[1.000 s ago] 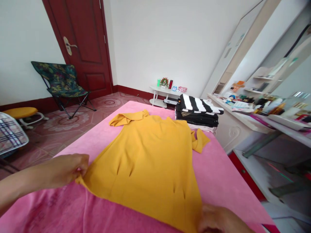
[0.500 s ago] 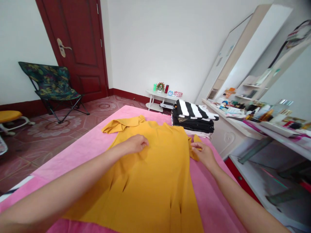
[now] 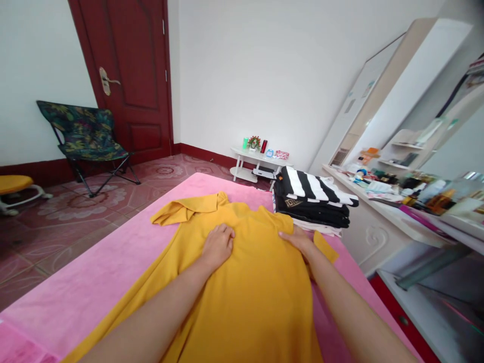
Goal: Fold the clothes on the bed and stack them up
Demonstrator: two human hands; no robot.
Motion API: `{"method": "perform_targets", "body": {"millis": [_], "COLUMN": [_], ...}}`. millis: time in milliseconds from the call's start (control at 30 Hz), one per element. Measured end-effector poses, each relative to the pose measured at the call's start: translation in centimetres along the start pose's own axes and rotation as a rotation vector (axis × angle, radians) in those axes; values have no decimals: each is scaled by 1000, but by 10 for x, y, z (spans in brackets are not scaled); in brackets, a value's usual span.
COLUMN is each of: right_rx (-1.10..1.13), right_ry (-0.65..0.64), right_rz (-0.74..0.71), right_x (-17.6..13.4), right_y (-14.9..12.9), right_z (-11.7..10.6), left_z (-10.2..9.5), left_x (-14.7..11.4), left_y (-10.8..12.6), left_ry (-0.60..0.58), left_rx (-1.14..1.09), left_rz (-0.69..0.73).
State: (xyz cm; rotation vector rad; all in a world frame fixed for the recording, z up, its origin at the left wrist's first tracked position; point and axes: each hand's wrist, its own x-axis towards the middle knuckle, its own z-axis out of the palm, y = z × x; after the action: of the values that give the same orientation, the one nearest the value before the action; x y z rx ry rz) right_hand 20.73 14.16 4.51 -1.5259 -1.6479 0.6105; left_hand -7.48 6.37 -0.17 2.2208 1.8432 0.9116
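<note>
A yellow short-sleeved dress (image 3: 249,282) lies spread on a pink bed cover (image 3: 113,257), its neckline toward the far edge and its lower part running out of view below. My left hand (image 3: 218,246) rests on the upper left of the dress with fingers curled into the cloth. At the right side, near the armhole, my right hand (image 3: 298,239) grips the edge of the dress, thumb on top and the other fingers hidden. The left sleeve lies stretched outward; part of the right sleeve (image 3: 325,246) shows beyond my right wrist.
Folded clothes (image 3: 313,196), striped and black on top, are stacked at the bed's far right corner. A cluttered dressing table (image 3: 393,201) stands along the right. Behind are a small white table (image 3: 260,157), a folding chair (image 3: 86,136), a yellow stool (image 3: 15,184) and a red door (image 3: 132,75).
My right hand has moved left from the right sleeve onto the dress's side edge. My left hand has shifted slightly down, fingers curled on the cloth. The view has tilted and shifted a little.
</note>
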Motion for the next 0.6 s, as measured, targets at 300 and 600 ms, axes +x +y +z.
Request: {"method": "perform_targets", "body": {"millis": [300, 600], "right_rx": [-290, -507], "right_ry": [-378, -363], "right_rz": [-521, -250], "right_x": [-121, -79], "right_y": [-66, -62], "right_z": [32, 38], "left_z": [-1, -1], "left_x": [2, 3], "left_y": [1, 2], "left_ry": [-2, -3], "left_rx": [18, 24], "left_rz": [-17, -13]}}
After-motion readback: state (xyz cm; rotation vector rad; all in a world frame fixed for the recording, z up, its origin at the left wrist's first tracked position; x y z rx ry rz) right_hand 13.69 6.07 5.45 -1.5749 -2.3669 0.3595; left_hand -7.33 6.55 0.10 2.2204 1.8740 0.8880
